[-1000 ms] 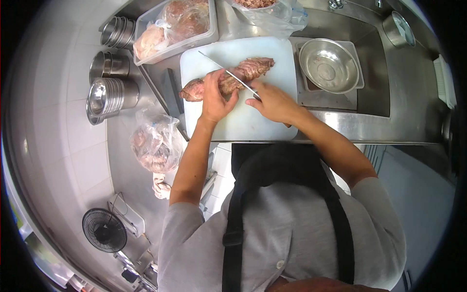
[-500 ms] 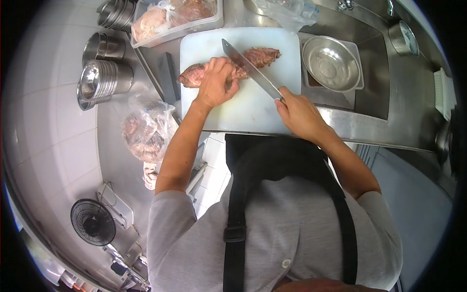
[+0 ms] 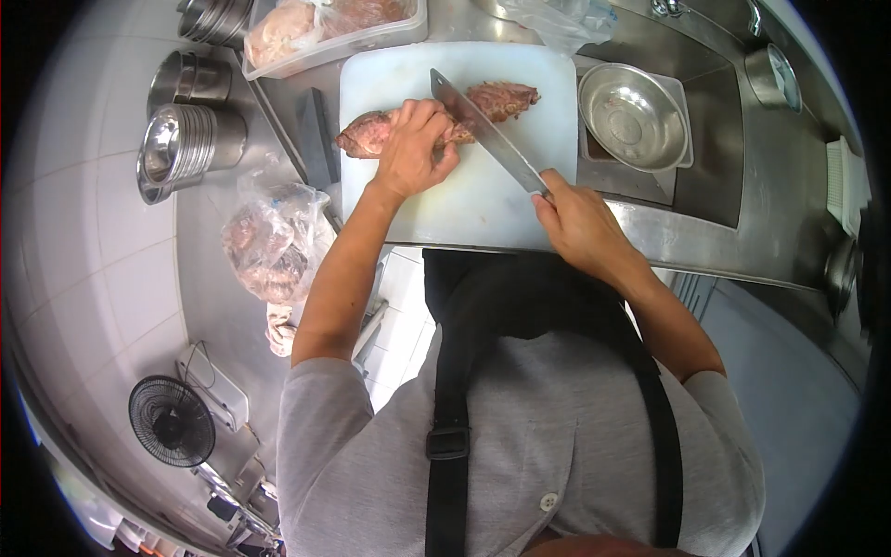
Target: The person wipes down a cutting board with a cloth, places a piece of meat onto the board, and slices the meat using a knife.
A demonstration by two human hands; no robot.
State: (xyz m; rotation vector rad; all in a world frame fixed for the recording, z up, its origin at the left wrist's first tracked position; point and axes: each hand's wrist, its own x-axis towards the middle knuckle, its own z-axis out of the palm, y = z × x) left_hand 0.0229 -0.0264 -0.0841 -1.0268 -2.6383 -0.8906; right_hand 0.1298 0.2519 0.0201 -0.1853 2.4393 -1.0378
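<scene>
On a white cutting board lies a long reddish-brown piece of meat. My left hand is closed over its middle, fingers curled and pressing it to the board. In my right hand is the handle of a large knife. The blade lies slanted across the meat, just right of my left fingers, its tip pointing to the upper left. Part of the meat shows beyond the blade on the right; whether the blade has cut through it, I cannot tell.
Left of the board lies a dark grey bar, with stacked metal containers further left. A plastic tub of bagged meat stands behind. Bagged meat rests near my left arm. A metal bowl sits in the sink.
The knife and my right hand have shifted very slightly to the right. My left hand keeps its hold on the meat. The whole view has moved a little.
</scene>
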